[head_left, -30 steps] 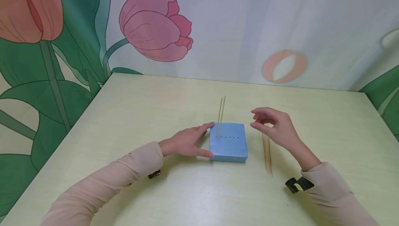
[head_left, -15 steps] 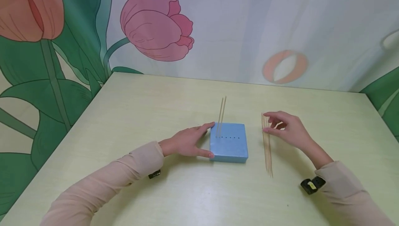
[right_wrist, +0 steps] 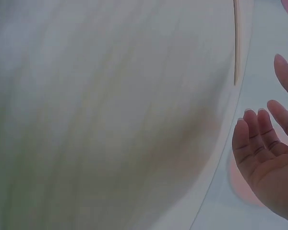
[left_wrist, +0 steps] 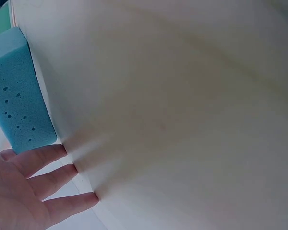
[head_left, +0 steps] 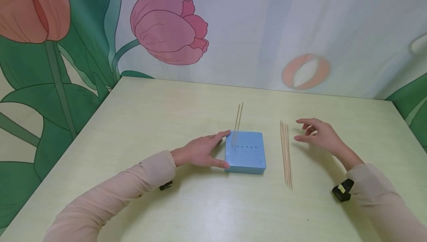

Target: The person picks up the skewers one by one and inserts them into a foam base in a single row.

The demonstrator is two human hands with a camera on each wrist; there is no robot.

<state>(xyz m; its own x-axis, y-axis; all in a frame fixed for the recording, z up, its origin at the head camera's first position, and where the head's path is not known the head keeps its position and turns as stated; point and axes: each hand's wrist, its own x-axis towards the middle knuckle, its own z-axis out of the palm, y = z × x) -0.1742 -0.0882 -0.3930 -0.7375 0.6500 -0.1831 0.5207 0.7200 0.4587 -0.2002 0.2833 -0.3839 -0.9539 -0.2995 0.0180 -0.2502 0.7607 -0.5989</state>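
Observation:
A light blue foam block (head_left: 245, 156) lies on the table with a row of small holes across its top. Two thin bamboo skewers (head_left: 237, 118) stand upright in the leftmost holes. My left hand (head_left: 202, 151) rests at the block's left side, forefinger at the far corner and thumb at the near one; in the left wrist view its other fingers (left_wrist: 52, 181) stretch out straight. Right of the block lies a loose row of bamboo skewers (head_left: 285, 155), tips toward me. My right hand (head_left: 318, 133) hovers just right of them, thumb and forefinger apart, holding nothing.
The pale wooden table (head_left: 166, 101) ends at the back against a hanging cloth (head_left: 240, 30) printed with tulips and leaves. Dark cameras are strapped at both wrists, the right one (head_left: 343, 190) in plain sight.
My right hand has moved right, passing over the loose skewers, which now show fully. The left hand and block stay put.

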